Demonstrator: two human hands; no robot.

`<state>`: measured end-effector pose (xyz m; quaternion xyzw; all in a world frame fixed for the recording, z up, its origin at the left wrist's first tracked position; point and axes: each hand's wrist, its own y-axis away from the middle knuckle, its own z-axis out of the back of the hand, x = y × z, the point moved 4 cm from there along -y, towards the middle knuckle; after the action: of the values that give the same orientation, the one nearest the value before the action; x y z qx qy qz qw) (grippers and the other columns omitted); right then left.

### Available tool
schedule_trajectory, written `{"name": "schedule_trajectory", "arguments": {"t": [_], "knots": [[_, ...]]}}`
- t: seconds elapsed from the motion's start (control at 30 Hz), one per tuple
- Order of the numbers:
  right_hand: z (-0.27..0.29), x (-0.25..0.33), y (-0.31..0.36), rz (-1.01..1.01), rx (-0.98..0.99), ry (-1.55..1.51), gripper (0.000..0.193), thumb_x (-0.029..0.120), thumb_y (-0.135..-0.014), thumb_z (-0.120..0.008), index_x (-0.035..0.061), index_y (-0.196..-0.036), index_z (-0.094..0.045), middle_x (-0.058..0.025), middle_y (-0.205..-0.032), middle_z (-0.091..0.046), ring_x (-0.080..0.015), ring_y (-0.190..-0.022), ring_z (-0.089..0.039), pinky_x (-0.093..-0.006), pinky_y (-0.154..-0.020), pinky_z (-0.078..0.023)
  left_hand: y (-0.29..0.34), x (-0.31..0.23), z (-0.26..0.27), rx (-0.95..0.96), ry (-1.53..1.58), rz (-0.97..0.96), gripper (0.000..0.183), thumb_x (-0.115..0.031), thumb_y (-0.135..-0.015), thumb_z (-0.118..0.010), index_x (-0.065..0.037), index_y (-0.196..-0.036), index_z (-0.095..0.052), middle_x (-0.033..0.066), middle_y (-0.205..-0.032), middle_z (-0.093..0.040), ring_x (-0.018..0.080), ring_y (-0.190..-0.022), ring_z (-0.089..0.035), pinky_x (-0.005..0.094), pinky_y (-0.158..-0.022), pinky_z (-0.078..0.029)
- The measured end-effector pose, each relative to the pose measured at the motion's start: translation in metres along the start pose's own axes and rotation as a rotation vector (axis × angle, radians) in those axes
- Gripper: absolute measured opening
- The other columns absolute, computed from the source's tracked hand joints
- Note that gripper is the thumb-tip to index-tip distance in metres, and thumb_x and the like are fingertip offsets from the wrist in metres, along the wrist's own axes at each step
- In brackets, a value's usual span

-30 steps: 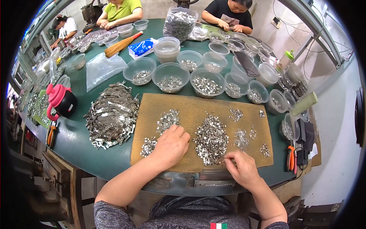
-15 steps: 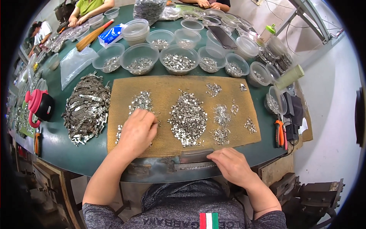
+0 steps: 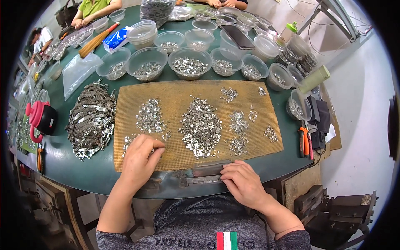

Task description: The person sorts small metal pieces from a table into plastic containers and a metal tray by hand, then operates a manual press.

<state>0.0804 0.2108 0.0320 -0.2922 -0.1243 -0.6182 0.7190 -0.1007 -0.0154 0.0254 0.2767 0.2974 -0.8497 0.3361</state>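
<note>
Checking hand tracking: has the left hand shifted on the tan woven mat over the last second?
Yes. The left hand has slid from beside the big central pile of small metal pieces toward the near left corner of the tan woven mat.

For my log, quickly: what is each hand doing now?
Left hand: fingers curled, pinching at small metal pieces on the mat.
Right hand: resting on a metal strip, fingers bent.

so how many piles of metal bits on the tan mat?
About 8: left pile, small one by the left hand, big centre pile, top, top right, two right of centre, far right. The hand may hide more.
</note>
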Motion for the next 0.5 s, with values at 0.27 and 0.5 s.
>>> {"name": "schedule_trajectory", "arguments": {"t": [0.27, 0.5], "knots": [[-0.007, 0.003, 0.003, 0.008, -0.065, 0.079, 0.023, 0.003, -0.084, -0.076, 0.0073, -0.105, -0.066, -0.0061, -0.108, -0.069, -0.0255, -0.101, -0.068, -0.0466, -0.104, -0.050, 0.012, -0.012, -0.005, -0.003, 0.055, -0.011, 0.013, -0.003, -0.085, -0.078, -0.002, -0.096, -0.069, 0.0101, -0.089, -0.065, 0.0289, -0.081, -0.065, 0.0388, -0.070, -0.051], [-0.003, 0.006, 0.002, 0.055, -0.046, 0.117, 0.022, 0.003, -0.083, -0.076, 0.0066, -0.104, -0.068, -0.0056, -0.108, -0.070, -0.0241, -0.097, -0.070, -0.0441, -0.099, -0.053, 0.022, -0.006, -0.008, -0.031, 0.157, 0.049, 0.011, -0.003, -0.088, -0.076, -0.002, -0.095, -0.068, 0.0106, -0.090, -0.069, 0.0283, -0.079, -0.067, 0.0368, -0.068, -0.053]]}}
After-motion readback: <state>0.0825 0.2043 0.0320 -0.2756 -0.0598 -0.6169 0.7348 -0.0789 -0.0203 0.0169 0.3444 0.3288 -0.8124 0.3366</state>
